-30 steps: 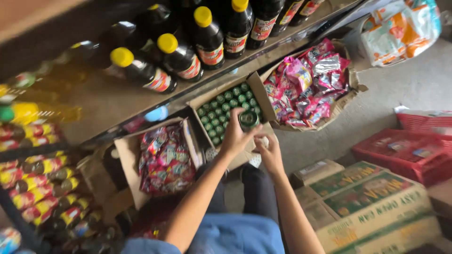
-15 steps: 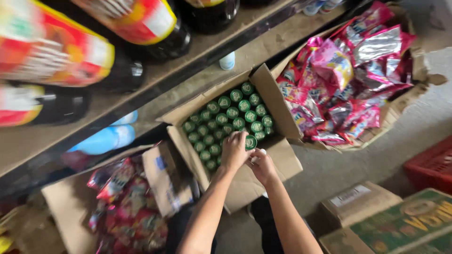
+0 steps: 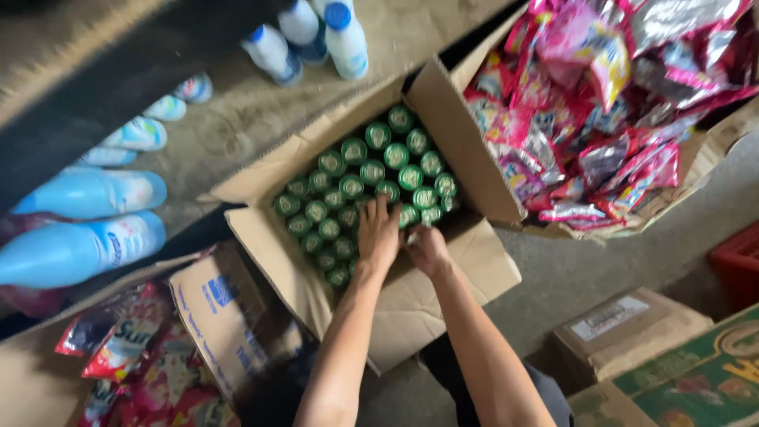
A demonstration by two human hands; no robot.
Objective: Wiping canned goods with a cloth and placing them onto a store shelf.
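Presently, item one: open cardboard box (image 3: 411, 304) sitting mid-scene on the floor, packed with upright green-capped bottles (image 3: 360, 186), long axes pointing up toward the camera. Left hand (image 3: 378, 236) is reaching in, fingers spread flat and touching caps in the near rows; no grip showing. Right hand (image 3: 427, 247) is curling at the near-right corner of the rows; whether it is clamping a bottle cannot be told. Remaining bottles are lying far and left of both hands, left hand nearer. Adjacent: box of pink sachets (image 3: 601, 119), far right.
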